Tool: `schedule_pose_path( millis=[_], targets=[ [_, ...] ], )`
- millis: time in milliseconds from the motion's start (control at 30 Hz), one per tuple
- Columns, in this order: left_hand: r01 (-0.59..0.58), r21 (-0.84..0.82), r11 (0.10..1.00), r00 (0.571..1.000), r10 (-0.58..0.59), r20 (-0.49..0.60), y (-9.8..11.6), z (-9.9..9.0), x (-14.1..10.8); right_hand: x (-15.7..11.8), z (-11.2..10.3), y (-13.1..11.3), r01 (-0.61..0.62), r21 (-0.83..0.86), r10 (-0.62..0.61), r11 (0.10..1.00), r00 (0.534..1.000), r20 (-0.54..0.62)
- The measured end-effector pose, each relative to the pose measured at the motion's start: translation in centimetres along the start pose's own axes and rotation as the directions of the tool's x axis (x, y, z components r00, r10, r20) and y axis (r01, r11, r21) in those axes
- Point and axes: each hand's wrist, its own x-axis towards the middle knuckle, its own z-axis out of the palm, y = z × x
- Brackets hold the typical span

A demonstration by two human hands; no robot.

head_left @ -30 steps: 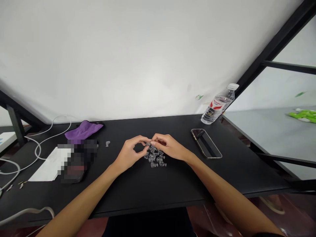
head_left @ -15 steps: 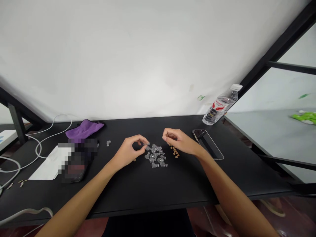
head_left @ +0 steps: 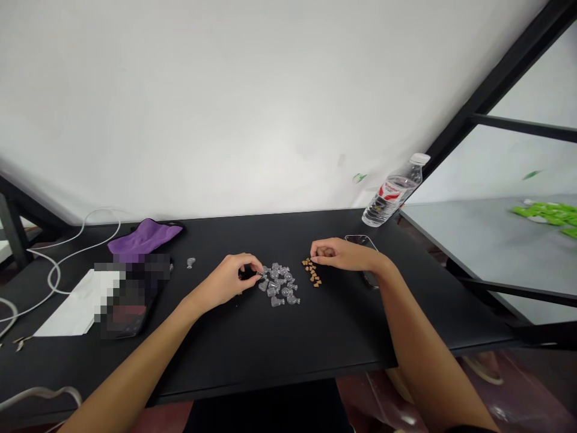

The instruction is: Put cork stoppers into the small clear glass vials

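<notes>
Several tiny clear glass-like bottles (head_left: 285, 291) lie in a cluster on the black table (head_left: 252, 349). At the cluster's left edge my left hand (head_left: 234, 276) pinches a small clear bottle between thumb and fingertips. Several small brown corks (head_left: 312, 272) lie in a loose row right of the bottles. Over the upper end of that row is my right hand (head_left: 336, 252), its fingers closed at the corks; what they hold, if anything, is too small to make out. One more clear bottle (head_left: 190, 263) lies apart, farther left.
A phone (head_left: 369, 276) lies partly under my right wrist. Behind it a water bottle (head_left: 392, 192) leans by the wall. At the left are a purple cloth (head_left: 145, 239), white paper (head_left: 76, 307), a blurred dark object and white cables (head_left: 56, 273).
My right hand has moved right, uncovering more corks. My left hand still pinches at the cluster's left edge, slightly lower. The whole view has shifted a little.
</notes>
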Motion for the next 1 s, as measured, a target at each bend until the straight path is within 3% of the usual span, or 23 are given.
schedule_pose_path(
  millis=[433,633,800,1000],
  targets=[
    [0.005,0.002,1.000,1.000,-0.005,0.008,-0.1,0.0,0.2,0.2,0.2,0.5,0.015,-0.021,-0.015,1.000,1.000,0.026],
    [0.081,0.028,0.996,0.996,-0.081,0.028,-0.9,-3.0,-0.1,0.0,0.0,0.2,0.020,-0.001,-0.020,1.000,1.000,0.005],
    [0.178,0.043,0.983,0.968,-0.183,0.173,-1.4,-5.8,-0.9,0.2,0.2,0.0,0.030,0.007,-0.030,1.000,0.998,-0.051],
    [0.236,0.039,0.971,0.929,-0.237,0.285,-1.3,-6.7,-1.3,0.5,0.7,-0.4,0.043,-0.002,-0.043,0.999,0.995,-0.087]
  ],
)
